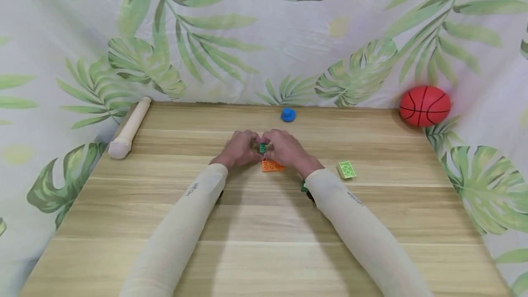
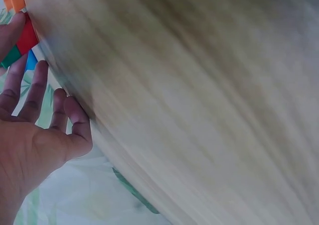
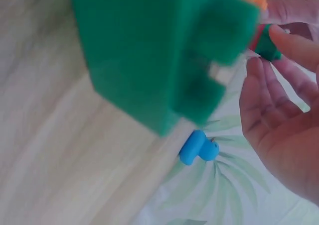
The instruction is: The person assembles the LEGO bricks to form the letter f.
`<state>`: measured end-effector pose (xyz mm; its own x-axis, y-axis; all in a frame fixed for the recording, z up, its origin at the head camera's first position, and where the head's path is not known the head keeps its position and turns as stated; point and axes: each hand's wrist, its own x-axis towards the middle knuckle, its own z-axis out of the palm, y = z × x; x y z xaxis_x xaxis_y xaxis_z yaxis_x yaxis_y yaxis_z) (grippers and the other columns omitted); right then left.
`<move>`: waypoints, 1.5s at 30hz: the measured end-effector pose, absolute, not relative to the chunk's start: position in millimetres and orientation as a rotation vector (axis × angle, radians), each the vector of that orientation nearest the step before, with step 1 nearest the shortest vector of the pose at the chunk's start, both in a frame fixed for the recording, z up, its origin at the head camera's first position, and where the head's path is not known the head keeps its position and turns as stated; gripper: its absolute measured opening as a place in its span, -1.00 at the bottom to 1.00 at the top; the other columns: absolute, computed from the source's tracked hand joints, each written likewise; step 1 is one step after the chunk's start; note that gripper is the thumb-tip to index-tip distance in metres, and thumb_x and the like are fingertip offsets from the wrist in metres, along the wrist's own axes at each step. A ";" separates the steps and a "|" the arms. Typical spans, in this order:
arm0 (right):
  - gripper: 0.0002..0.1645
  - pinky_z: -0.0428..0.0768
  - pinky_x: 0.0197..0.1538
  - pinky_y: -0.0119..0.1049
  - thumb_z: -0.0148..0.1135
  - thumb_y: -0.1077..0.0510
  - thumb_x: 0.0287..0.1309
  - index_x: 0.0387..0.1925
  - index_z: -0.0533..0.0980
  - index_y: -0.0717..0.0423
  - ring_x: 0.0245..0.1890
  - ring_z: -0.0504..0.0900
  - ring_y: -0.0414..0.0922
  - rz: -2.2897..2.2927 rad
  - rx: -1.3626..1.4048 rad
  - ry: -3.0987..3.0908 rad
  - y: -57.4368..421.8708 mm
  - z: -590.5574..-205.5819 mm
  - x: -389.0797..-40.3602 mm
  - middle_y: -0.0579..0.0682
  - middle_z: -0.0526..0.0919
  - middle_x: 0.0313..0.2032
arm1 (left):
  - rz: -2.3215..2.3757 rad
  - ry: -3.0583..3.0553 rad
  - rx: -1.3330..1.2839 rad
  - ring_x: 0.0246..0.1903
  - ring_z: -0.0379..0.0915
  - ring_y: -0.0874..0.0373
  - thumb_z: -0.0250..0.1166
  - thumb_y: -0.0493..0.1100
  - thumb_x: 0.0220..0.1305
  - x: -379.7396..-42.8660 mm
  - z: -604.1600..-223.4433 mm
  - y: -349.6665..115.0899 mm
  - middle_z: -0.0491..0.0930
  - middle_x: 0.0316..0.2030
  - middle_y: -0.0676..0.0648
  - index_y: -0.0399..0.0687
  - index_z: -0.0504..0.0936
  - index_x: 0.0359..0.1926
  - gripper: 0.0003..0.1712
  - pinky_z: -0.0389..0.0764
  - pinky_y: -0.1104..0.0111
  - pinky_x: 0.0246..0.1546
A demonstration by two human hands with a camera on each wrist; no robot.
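Observation:
Near the middle of the table, my left hand (image 1: 240, 149) and right hand (image 1: 286, 148) meet around a small green toy brick (image 1: 262, 148), pinching it between thumbs and fingertips. A red brick (image 2: 28, 36) adjoins the green one in the left wrist view, its join partly covered by the thumb. Just in front of the hands lies an orange studded brick (image 1: 272, 166). Another green brick (image 3: 134, 51) looms close in the right wrist view; in the head view the right forearm hides most of it.
A light green brick (image 1: 346, 169) lies right of the hands. Behind them sits a blue toy duck (image 1: 288, 114). At the back right corner is a red ball (image 1: 425, 106) with black lines; a pale microphone-shaped object (image 1: 130, 128) lies along the left edge.

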<state>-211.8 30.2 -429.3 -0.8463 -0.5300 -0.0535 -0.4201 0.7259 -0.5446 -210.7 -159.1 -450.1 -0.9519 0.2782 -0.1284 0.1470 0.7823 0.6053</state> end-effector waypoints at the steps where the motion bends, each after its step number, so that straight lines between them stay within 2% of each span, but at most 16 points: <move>1: -0.70 0.68 0.24 -0.05 0.51 0.24 0.29 0.03 0.70 0.05 0.08 0.69 0.01 -0.788 -0.766 2.705 31.6 -428.3 -211.2 0.03 0.75 0.05 | 0.912 2.769 0.336 0.25 0.39 -0.19 0.67 -0.12 0.13 -210.9 -449.5 -159.1 0.70 0.12 -0.13 -0.04 0.72 -0.16 -0.68 0.46 -0.13 0.35; 6: -0.45 0.70 0.22 -0.06 0.44 0.25 0.36 0.34 0.57 0.04 0.07 0.73 0.01 -0.823 -0.799 2.593 41.1 -427.5 -207.6 0.07 0.77 0.06 | 0.927 2.778 0.347 0.09 0.45 -0.11 0.69 -0.14 0.10 -212.4 -452.0 -159.5 0.72 -0.02 -0.10 -0.06 0.71 -0.20 -0.67 0.53 0.01 0.19; 9: -0.30 0.67 0.28 -0.05 0.40 0.23 0.41 0.50 0.42 0.05 0.12 0.73 0.02 -0.822 -0.796 2.546 49.5 -431.9 -204.6 0.10 0.75 0.11 | 0.931 2.770 0.333 0.15 0.44 -0.13 0.70 -0.14 0.09 -212.9 -453.5 -159.1 0.72 0.02 -0.09 -0.02 0.72 -0.22 -0.67 0.52 -0.03 0.23; 11: -0.29 0.66 0.31 -0.04 0.39 0.19 0.44 0.52 0.38 0.09 0.17 0.72 0.03 -0.833 -0.792 2.522 55.3 -435.5 -202.7 0.12 0.73 0.15 | 0.928 2.766 0.324 0.22 0.42 -0.16 0.71 -0.13 0.09 -212.5 -453.3 -158.6 0.71 0.07 -0.08 0.01 0.72 -0.22 -0.68 0.49 -0.09 0.29; 16: -0.40 0.60 0.38 -0.03 0.44 0.08 0.41 0.37 0.52 0.21 0.23 0.65 0.05 -0.808 -0.816 2.499 66.3 -438.0 -200.1 0.15 0.67 0.21 | 0.939 2.756 0.321 0.25 0.42 -0.17 0.71 -0.12 0.09 -211.4 -451.2 -158.3 0.71 0.10 -0.07 0.03 0.72 -0.22 -0.67 0.45 -0.11 0.37; 21: -0.43 0.56 0.39 -0.04 0.57 0.08 0.27 0.24 0.61 0.16 0.17 0.59 0.01 -0.731 -0.886 2.482 68.9 -437.6 -196.9 0.11 0.58 0.20 | 0.948 2.744 0.308 0.25 0.39 -0.15 0.69 -0.13 0.12 -211.1 -451.8 -159.5 0.70 0.09 -0.08 0.03 0.72 -0.20 -0.69 0.42 -0.11 0.40; 28: -0.61 0.58 0.24 -0.12 0.59 0.12 0.25 0.05 0.64 0.09 0.02 0.52 -0.06 -0.720 -0.871 2.510 71.7 -444.7 -195.3 0.06 0.54 0.07 | 0.940 2.739 0.297 0.24 0.35 -0.15 0.68 -0.09 0.15 -210.4 -453.2 -157.5 0.67 0.10 -0.08 0.04 0.71 -0.16 -0.68 0.42 -0.13 0.34; 34: -0.61 0.60 0.21 -0.11 0.58 0.13 0.25 0.02 0.61 0.10 -0.01 0.58 -0.06 -0.728 -0.880 2.498 74.6 -444.6 -194.1 0.05 0.62 0.00 | 0.944 2.749 0.288 0.26 0.36 -0.16 0.69 -0.10 0.14 -208.6 -452.3 -157.5 0.68 0.10 -0.07 0.05 0.70 -0.21 -0.69 0.42 -0.15 0.34; 45: -0.63 0.62 0.24 -0.06 0.56 0.10 0.28 0.04 0.64 0.12 0.03 0.62 -0.02 -0.746 -0.899 2.513 83.3 -440.7 -191.8 0.06 0.68 0.00 | 0.936 2.754 0.308 0.29 0.37 -0.18 0.69 -0.10 0.14 -207.8 -450.5 -157.4 0.69 0.15 -0.09 0.04 0.69 -0.21 -0.68 0.41 -0.16 0.38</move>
<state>-191.8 83.3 -440.7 -0.7287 -0.6660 -0.1594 -0.4711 0.6564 -0.5892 -207.8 -157.4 -450.5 -0.9546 0.2648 -0.1361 0.1272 0.7758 0.6180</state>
